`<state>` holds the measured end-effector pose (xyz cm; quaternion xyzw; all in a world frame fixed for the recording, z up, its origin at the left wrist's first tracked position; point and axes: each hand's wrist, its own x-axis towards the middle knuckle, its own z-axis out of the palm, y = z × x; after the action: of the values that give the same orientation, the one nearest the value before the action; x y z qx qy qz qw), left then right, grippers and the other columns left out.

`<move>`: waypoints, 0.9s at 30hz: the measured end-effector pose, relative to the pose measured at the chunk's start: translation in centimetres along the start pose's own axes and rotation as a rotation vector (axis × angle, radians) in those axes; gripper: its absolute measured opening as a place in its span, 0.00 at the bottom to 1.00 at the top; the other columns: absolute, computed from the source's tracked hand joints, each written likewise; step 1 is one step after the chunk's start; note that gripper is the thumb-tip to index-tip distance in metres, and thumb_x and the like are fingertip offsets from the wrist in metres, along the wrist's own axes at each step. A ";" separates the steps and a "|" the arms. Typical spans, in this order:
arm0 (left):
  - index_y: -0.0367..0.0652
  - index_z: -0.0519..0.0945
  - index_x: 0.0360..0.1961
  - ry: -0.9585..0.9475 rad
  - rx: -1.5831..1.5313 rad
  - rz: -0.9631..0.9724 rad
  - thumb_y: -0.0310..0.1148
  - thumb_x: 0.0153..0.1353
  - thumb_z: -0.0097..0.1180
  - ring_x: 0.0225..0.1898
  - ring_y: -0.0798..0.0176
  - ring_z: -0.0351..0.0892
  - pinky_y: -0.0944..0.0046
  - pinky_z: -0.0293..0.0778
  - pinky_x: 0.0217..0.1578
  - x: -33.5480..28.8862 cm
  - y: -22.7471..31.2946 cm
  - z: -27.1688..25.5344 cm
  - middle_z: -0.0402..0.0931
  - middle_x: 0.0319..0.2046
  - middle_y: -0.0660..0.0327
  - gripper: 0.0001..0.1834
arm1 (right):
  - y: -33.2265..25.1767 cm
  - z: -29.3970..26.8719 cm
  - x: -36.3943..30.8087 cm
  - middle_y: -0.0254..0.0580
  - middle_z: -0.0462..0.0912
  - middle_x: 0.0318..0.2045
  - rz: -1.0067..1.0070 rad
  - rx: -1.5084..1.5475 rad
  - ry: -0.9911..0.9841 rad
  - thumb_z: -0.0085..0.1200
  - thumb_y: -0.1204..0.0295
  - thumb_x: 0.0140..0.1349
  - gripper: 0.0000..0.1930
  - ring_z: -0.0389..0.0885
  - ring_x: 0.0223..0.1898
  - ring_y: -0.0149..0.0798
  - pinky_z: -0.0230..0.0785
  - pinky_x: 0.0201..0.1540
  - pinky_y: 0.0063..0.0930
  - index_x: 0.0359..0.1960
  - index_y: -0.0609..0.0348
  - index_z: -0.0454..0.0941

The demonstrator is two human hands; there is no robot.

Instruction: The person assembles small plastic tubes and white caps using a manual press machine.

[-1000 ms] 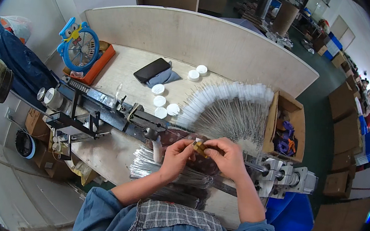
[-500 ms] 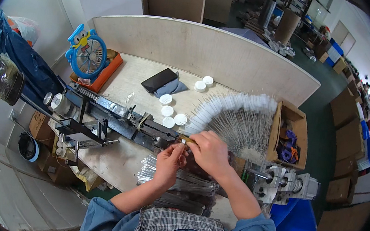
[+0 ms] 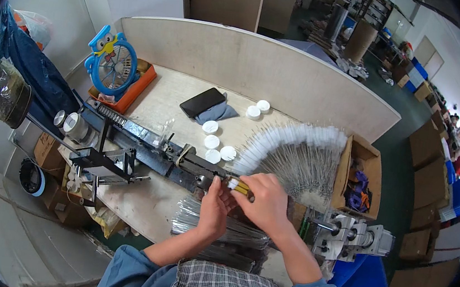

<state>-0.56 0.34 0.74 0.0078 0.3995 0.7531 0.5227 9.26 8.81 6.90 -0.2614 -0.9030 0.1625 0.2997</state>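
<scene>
Over the front of the dark metal bench rig (image 3: 183,158), my right hand (image 3: 267,200) pinches a small yellow-and-dark piece with a white end (image 3: 238,186). Just left of it is my left hand (image 3: 215,208), thumb raised and fingers loosely curved; I make out nothing between them. A bundle of thin metal wires (image 3: 194,218) lies below my hands, partly covered by them. Beyond my right hand fans out a spread of thin wires with white, brush-like ends (image 3: 292,141).
White round caps (image 3: 211,141), a black phone (image 3: 202,102) on a grey cloth, and a blue fan (image 3: 113,67) by an orange tray (image 3: 134,91) stand farther back. At right are a cardboard box (image 3: 344,180) with purple scraps and a metal shaft mechanism (image 3: 355,232).
My left fingers have come away from the white end they were pinching and loosened. More of the yellow piece shows in my right hand. The whole view has shifted slightly.
</scene>
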 end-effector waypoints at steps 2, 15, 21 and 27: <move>0.43 0.74 0.42 -0.015 -0.038 0.033 0.52 0.69 0.41 0.41 0.64 0.78 0.62 0.72 0.42 -0.4 0.0 0.3 0.77 0.37 0.62 0.22 | -0.6 1.4 -0.3 0.34 0.79 0.35 -0.014 -0.041 -0.018 0.64 0.64 0.48 0.17 0.76 0.41 0.40 0.70 0.41 0.35 0.40 0.55 0.80; 0.38 0.73 0.38 -0.155 -0.072 0.136 0.30 0.65 0.50 0.38 0.67 0.79 0.68 0.75 0.38 0.5 -1.4 -2.0 0.77 0.37 0.59 0.06 | 0.3 0.8 -1.1 0.29 0.80 0.34 -0.121 -0.086 0.114 0.64 0.69 0.46 0.12 0.76 0.39 0.36 0.67 0.41 0.33 0.35 0.47 0.85; 0.37 0.72 0.38 -0.014 -0.061 0.109 0.25 0.62 0.53 0.38 0.66 0.80 0.66 0.77 0.40 -0.7 -0.3 1.2 0.77 0.36 0.59 0.05 | 1.3 -0.3 -1.9 0.29 0.81 0.35 -0.108 -0.064 0.082 0.64 0.69 0.46 0.10 0.77 0.39 0.37 0.68 0.41 0.32 0.33 0.49 0.85; 0.36 0.75 0.37 -0.071 -0.111 0.092 0.26 0.63 0.53 0.36 0.70 0.78 0.70 0.74 0.38 -0.1 -0.7 -0.4 0.77 0.36 0.60 0.05 | 0.2 0.5 -1.1 0.33 0.81 0.37 -0.124 -0.032 0.075 0.64 0.70 0.46 0.13 0.77 0.41 0.39 0.69 0.43 0.33 0.36 0.50 0.85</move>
<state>-0.09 0.11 0.09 0.0239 0.3374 0.7966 0.5010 9.77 8.29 5.99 -0.2156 -0.9081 0.1190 0.3387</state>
